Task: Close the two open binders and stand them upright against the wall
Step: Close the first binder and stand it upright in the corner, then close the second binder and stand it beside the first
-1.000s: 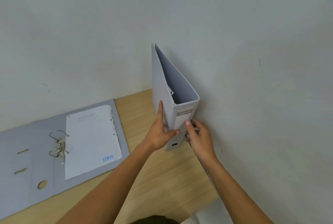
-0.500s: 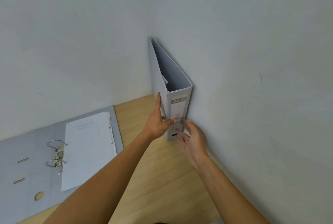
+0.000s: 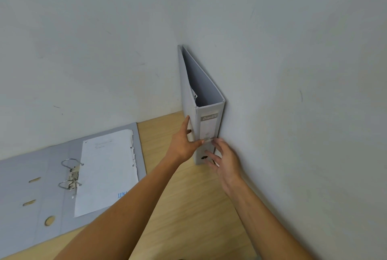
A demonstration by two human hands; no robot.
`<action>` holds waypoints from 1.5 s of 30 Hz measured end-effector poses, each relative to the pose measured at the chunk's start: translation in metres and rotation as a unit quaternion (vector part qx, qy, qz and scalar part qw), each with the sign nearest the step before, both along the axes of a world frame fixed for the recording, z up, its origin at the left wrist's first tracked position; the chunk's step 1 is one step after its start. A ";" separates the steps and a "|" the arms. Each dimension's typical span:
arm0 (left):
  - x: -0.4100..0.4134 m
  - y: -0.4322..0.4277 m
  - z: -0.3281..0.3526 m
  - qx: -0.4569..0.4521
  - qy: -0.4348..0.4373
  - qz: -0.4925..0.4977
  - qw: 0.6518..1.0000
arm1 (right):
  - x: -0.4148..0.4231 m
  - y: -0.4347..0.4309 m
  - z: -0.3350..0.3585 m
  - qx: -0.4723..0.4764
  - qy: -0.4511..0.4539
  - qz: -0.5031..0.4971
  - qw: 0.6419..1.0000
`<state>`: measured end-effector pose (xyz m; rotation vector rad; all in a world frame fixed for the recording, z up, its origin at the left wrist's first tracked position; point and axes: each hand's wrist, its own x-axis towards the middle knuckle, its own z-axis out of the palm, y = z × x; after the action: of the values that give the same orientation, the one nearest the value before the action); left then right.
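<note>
A closed grey binder point(image 3: 206, 102) stands upright in the corner, its right cover flat against the right wall and its labelled spine facing me. My left hand point(image 3: 184, 142) presses on its left cover, thumb across the spine. My right hand point(image 3: 226, 161) has its fingers spread, fingertips touching the lower spine near the finger hole. A second grey binder point(image 3: 41, 186) lies open and flat on the wooden table at the left, metal rings up, with a white punched sheet point(image 3: 109, 167) on its right half.
The wooden table point(image 3: 188, 207) meets the back wall point(image 3: 94, 50) and the right wall point(image 3: 303, 92) in a corner. The open binder's far edge touches the back wall. Bare wood lies between the two binders.
The upright binder has moved back into the corner and now stands flush against the right wall. My right hand has loosened from gripping the spine to spread fingertips.
</note>
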<state>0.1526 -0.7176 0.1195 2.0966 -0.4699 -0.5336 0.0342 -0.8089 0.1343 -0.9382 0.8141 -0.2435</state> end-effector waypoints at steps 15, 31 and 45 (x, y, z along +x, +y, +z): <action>-0.047 0.157 -0.006 0.007 0.140 0.109 0.984 | -0.013 0.071 -0.041 -0.165 0.102 0.233 0.953; -0.040 0.436 -0.055 -0.022 0.249 0.310 0.917 | 0.042 0.286 -0.064 -0.156 0.147 0.396 0.893; 0.003 0.606 -0.118 0.306 0.130 0.190 0.924 | 0.111 0.425 -0.083 -0.203 0.166 0.471 0.842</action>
<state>0.1560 -0.1117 0.0016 2.5653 0.3021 -0.7804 0.1449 -0.3839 0.0511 -1.7078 0.5250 0.6536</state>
